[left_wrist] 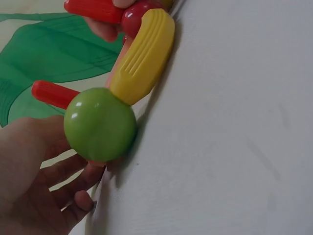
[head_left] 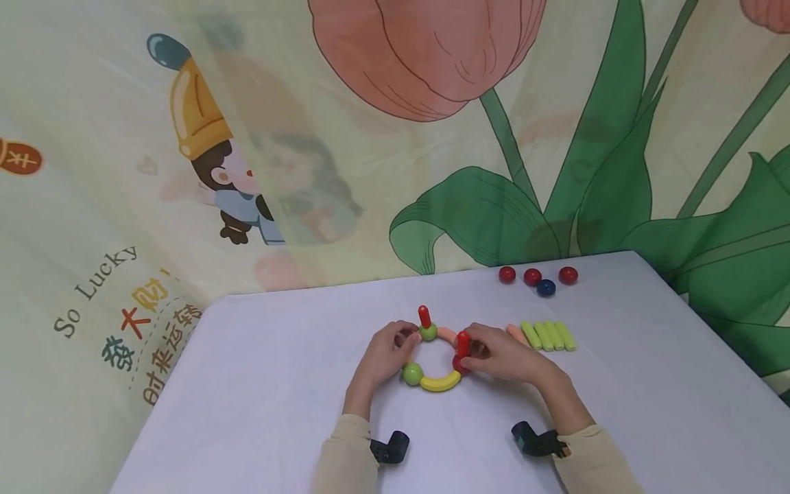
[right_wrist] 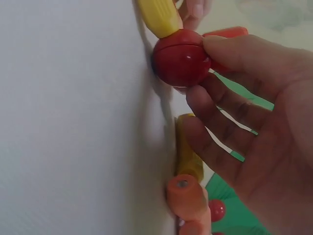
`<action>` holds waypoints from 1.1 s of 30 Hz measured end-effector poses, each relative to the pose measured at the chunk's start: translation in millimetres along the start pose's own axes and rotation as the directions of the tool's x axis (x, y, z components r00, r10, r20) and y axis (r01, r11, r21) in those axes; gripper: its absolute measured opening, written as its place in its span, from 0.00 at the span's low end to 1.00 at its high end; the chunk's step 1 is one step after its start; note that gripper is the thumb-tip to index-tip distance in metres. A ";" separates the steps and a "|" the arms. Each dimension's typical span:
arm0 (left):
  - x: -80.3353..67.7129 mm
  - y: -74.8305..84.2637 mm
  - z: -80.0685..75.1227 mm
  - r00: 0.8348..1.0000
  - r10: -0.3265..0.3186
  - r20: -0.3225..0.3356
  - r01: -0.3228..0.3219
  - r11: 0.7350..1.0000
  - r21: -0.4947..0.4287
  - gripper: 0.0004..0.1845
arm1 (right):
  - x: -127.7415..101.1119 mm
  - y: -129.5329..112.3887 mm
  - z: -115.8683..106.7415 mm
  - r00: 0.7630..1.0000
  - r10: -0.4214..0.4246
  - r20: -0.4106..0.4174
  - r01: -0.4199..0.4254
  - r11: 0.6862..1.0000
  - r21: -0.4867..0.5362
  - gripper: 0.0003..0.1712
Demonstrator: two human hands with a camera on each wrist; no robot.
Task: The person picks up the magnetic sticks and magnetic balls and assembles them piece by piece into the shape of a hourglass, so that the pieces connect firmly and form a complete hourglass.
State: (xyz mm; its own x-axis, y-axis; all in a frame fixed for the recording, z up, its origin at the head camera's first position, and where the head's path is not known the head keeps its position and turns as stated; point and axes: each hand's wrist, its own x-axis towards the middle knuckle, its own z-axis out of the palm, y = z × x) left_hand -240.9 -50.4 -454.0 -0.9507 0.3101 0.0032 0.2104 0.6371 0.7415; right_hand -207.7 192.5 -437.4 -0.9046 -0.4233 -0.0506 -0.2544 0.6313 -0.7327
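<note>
A ring of balls and curved rods lies on the table. My left hand [head_left: 389, 351] holds the ring's left side at a pink curved rod [head_left: 409, 353], mostly hidden by the fingers, between a near green ball [head_left: 412, 373] and a far green ball [head_left: 428, 333]. On the far ball stands a red stick [head_left: 424, 316]. My right hand [head_left: 503, 353] pinches a red ball [right_wrist: 181, 58] between thumb and fingers; another red stick [head_left: 463, 343] rises from it. A yellow curved rod [head_left: 440, 383] joins the red and near green balls. Another pink curved rod [head_left: 447, 334] forms the far side.
Right of my right hand, several yellow-green rods [head_left: 548, 336] lie in a row beside a pink rod [head_left: 516, 335]. Farther back, near the table's far edge, sit loose red balls [head_left: 532, 276] and a dark blue ball [head_left: 546, 287]. A printed cloth [head_left: 382, 171] hangs behind the table.
</note>
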 end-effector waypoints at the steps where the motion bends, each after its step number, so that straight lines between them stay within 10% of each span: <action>1: -0.3 -0.7 0.4 1.000 -0.006 -0.002 0.006 1.000 -0.009 0.15 | -0.6 1.8 -1.4 1.000 -0.010 0.003 0.010 1.000 0.004 0.16; 12: 1.3 -5.9 8.7 0.994 0.049 -0.099 -0.046 0.998 0.035 0.13 | -20.4 30.1 -39.6 0.983 0.152 -0.107 -0.144 0.987 0.073 0.15; 19: -2.6 -1.7 6.9 0.988 -0.021 -0.152 0.032 0.997 0.064 0.12 | -41.8 51.1 -70.9 0.942 0.210 -0.262 -0.221 0.975 -0.011 0.17; 33: -4.1 -3.8 8.1 0.993 0.018 -0.116 -0.007 0.995 0.096 0.21 | -59.2 76.1 -79.7 0.884 0.371 -0.286 -0.382 0.924 0.018 0.23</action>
State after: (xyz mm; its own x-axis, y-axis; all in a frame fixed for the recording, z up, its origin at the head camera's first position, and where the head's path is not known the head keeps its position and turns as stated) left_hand -235.9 -48.4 -462.2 -0.9667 0.2380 0.0944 0.2380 0.6994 0.6740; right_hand -200.8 317.4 -436.1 -0.9914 0.0456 -0.1226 0.1166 0.7330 -0.6702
